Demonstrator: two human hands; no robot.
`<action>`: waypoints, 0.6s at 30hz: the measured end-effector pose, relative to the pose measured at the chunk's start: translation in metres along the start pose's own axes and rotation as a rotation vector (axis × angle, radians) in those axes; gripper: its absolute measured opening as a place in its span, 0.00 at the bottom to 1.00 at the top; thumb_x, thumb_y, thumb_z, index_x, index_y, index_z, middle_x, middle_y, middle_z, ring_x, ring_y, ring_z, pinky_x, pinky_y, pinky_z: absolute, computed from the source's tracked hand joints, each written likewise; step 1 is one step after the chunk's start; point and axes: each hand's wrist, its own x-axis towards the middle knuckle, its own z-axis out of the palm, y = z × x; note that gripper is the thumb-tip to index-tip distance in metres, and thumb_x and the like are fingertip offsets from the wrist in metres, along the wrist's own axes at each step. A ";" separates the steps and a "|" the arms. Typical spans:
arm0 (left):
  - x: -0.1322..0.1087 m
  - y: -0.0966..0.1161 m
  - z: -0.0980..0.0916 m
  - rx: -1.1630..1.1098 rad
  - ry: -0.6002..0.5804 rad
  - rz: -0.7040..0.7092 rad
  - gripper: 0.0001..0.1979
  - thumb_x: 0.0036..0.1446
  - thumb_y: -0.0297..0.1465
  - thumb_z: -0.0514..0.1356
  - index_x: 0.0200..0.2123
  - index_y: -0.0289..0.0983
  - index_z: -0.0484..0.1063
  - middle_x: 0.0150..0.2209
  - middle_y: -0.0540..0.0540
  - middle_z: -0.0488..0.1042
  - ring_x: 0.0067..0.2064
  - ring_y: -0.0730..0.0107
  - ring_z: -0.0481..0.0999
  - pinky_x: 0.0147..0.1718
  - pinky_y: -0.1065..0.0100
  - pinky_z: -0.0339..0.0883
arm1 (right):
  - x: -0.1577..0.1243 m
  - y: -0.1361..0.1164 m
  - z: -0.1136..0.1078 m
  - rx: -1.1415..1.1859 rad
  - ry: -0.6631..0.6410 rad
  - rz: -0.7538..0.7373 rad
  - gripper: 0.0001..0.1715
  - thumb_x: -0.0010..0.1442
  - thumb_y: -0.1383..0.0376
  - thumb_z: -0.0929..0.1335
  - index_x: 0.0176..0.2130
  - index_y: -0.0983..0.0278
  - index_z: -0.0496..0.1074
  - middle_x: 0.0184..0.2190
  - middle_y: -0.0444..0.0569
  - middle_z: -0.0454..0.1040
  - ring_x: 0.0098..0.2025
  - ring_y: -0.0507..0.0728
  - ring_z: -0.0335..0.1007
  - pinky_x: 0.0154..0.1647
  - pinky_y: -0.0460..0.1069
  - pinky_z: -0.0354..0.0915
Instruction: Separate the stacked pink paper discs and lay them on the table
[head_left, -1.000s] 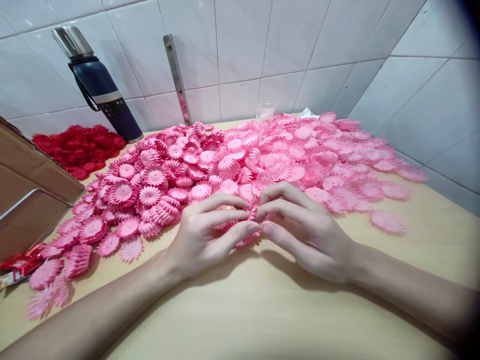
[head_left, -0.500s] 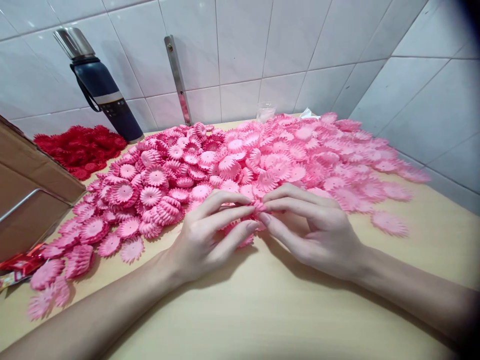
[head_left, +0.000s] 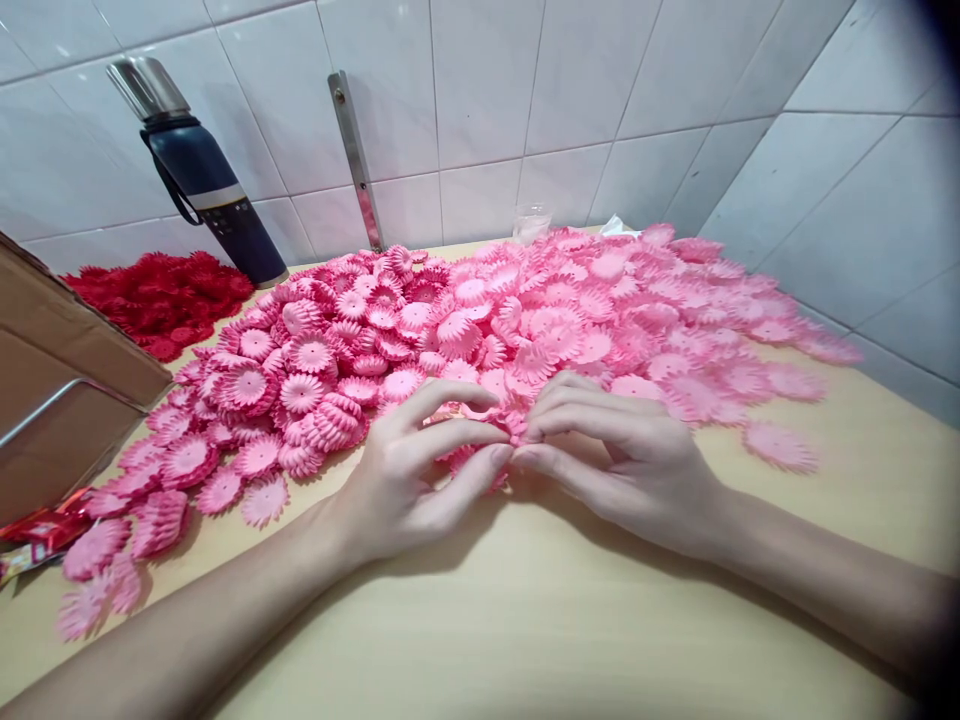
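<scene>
Two-handed pinch at a worktop [head_left: 510, 630]. The left hand [head_left: 420, 480] and right hand [head_left: 630, 465] meet in front of the pink heap [head_left: 360, 330], fingertips nearly touching. On each, thumb and forefinger are closed to a narrow pinch on one small pink piece [head_left: 517, 428] – the remaining fingers loosely curved – and its exact form is hidden by the fingertips. The opposed grips probably serve to steady and shape something so thin from both sides. The pink heap spreads below the back edge, deeper in tone leftward and paler toward the right edge, presumably so that pieces lie within easy reach. The flask [head_left: 210, 190] and red heap [head_left: 161, 305] sit by the back left corner, perhaps to keep them out of the hands' way.

Count: two hands; two heaps, one pink and one red, their overlapping pieces too many to number; one detached pink disc [head_left: 780, 447] toward the right edge; one flask; one clear cup [head_left: 532, 224] at the back edge; one carton [head_left: 67, 370] at the left; one metal strip [head_left: 349, 140] against the wall.
</scene>
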 end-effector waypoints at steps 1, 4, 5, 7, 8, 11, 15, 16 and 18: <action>0.000 -0.001 0.000 0.001 -0.002 0.002 0.03 0.56 0.21 0.63 0.34 0.30 0.77 0.41 0.37 0.76 0.44 0.66 0.78 0.43 0.69 0.74 | 0.000 0.000 0.000 -0.007 0.001 -0.015 0.04 0.60 0.73 0.70 0.34 0.65 0.74 0.27 0.47 0.74 0.31 0.53 0.67 0.32 0.51 0.66; -0.001 -0.002 0.000 0.001 -0.032 -0.011 0.03 0.58 0.22 0.62 0.35 0.31 0.77 0.42 0.38 0.76 0.45 0.67 0.78 0.43 0.70 0.73 | 0.001 0.000 0.000 -0.023 0.011 -0.042 0.04 0.61 0.73 0.69 0.35 0.65 0.72 0.28 0.47 0.73 0.32 0.53 0.66 0.34 0.50 0.66; -0.001 -0.002 0.000 -0.004 -0.045 -0.013 0.03 0.58 0.23 0.62 0.35 0.32 0.77 0.43 0.38 0.75 0.45 0.67 0.78 0.43 0.70 0.73 | 0.001 0.000 0.000 -0.028 0.011 -0.044 0.05 0.62 0.73 0.68 0.35 0.64 0.72 0.28 0.47 0.73 0.32 0.53 0.66 0.34 0.50 0.66; -0.002 -0.001 0.001 -0.015 -0.063 -0.008 0.03 0.58 0.24 0.63 0.36 0.33 0.76 0.44 0.38 0.75 0.45 0.68 0.78 0.43 0.70 0.73 | 0.001 0.000 0.000 -0.038 0.005 -0.041 0.05 0.62 0.73 0.68 0.35 0.64 0.72 0.28 0.47 0.72 0.31 0.52 0.66 0.33 0.49 0.65; -0.002 -0.001 0.001 -0.017 -0.067 -0.007 0.03 0.58 0.24 0.63 0.36 0.33 0.76 0.44 0.38 0.75 0.45 0.68 0.77 0.43 0.70 0.73 | 0.001 -0.001 0.000 -0.041 0.000 -0.039 0.05 0.62 0.73 0.68 0.35 0.64 0.71 0.28 0.47 0.72 0.31 0.52 0.66 0.33 0.49 0.65; -0.002 -0.001 0.001 -0.009 -0.069 -0.015 0.01 0.57 0.24 0.63 0.35 0.33 0.75 0.43 0.38 0.75 0.45 0.68 0.77 0.44 0.70 0.73 | 0.001 -0.001 0.000 -0.037 -0.019 -0.037 0.05 0.63 0.73 0.67 0.36 0.63 0.71 0.28 0.47 0.72 0.31 0.53 0.66 0.32 0.50 0.65; -0.002 -0.001 0.001 0.000 -0.071 -0.031 0.03 0.59 0.22 0.61 0.36 0.34 0.74 0.44 0.39 0.75 0.45 0.69 0.77 0.44 0.69 0.72 | 0.000 -0.001 0.001 -0.046 -0.031 -0.033 0.04 0.62 0.72 0.69 0.37 0.63 0.71 0.29 0.47 0.72 0.32 0.53 0.66 0.33 0.49 0.66; -0.002 -0.001 0.001 -0.001 -0.071 -0.033 0.04 0.59 0.22 0.61 0.36 0.34 0.74 0.44 0.39 0.75 0.45 0.69 0.77 0.44 0.69 0.72 | 0.000 -0.001 0.001 -0.052 -0.033 -0.031 0.05 0.61 0.72 0.70 0.37 0.63 0.71 0.29 0.47 0.72 0.32 0.53 0.66 0.33 0.49 0.66; -0.002 -0.002 0.002 -0.006 -0.070 -0.037 0.05 0.59 0.21 0.60 0.37 0.34 0.74 0.44 0.40 0.74 0.45 0.69 0.76 0.44 0.69 0.72 | 0.000 -0.001 0.001 -0.062 -0.038 -0.029 0.06 0.60 0.72 0.70 0.37 0.63 0.71 0.29 0.47 0.72 0.32 0.53 0.66 0.32 0.49 0.66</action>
